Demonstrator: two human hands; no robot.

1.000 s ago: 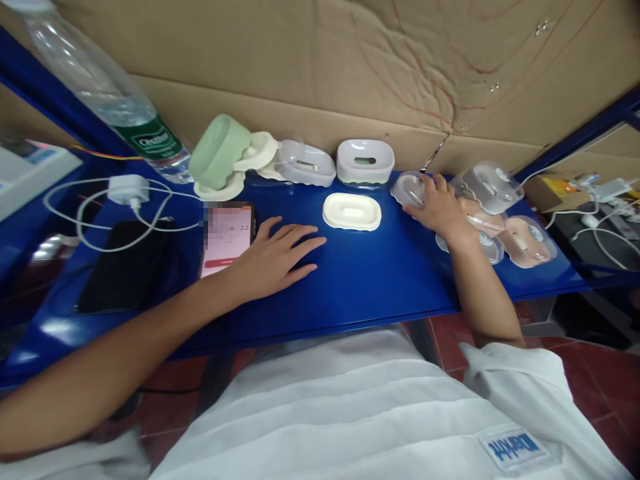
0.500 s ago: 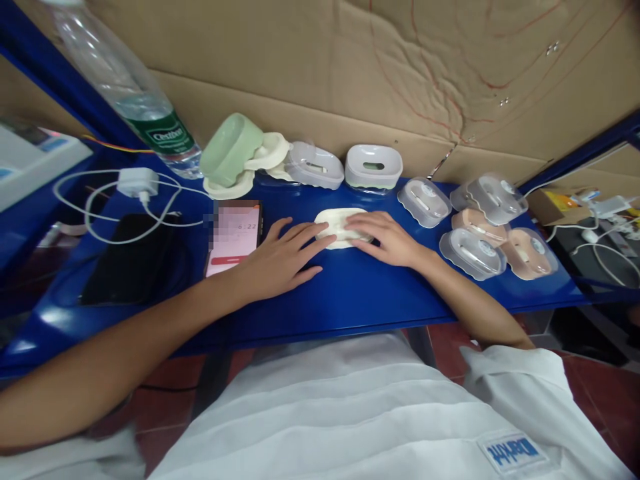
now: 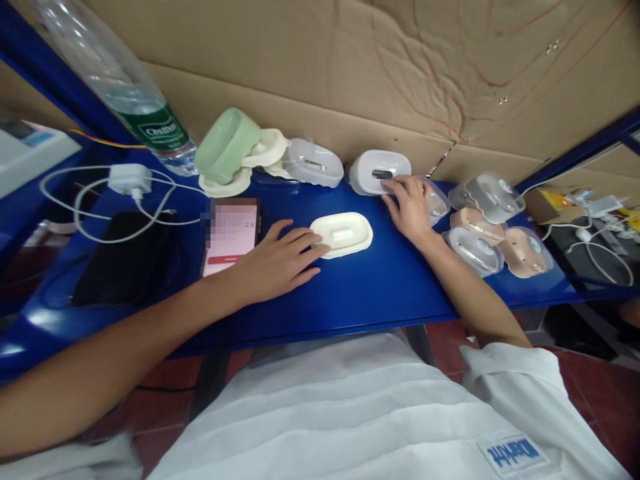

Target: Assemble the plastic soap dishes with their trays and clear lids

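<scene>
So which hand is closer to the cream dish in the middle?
Left. The left hand has its fingertips at the left edge of the cream dish; the right hand is off to the dish's right and farther back, by a pale box.

Clock centred on cream tray [image 3: 357, 245]: smooth plastic, matt to satin. At 1 o'clock, pale grey container [image 3: 370, 163]: smooth plastic, slight sheen. At 10, green container [image 3: 225, 143]: smooth matt plastic; beyond it, bottle [image 3: 93, 57]: clear glossy plastic. At 3, clear covers [image 3: 537, 247]: thin glossy plastic. At 12, cardboard [image 3: 280, 73]: matt, creased. Tabletop [image 3: 380, 287]: smooth, glossy. At 6, garment [image 3: 345, 413]: matt cloth, folded.
</scene>
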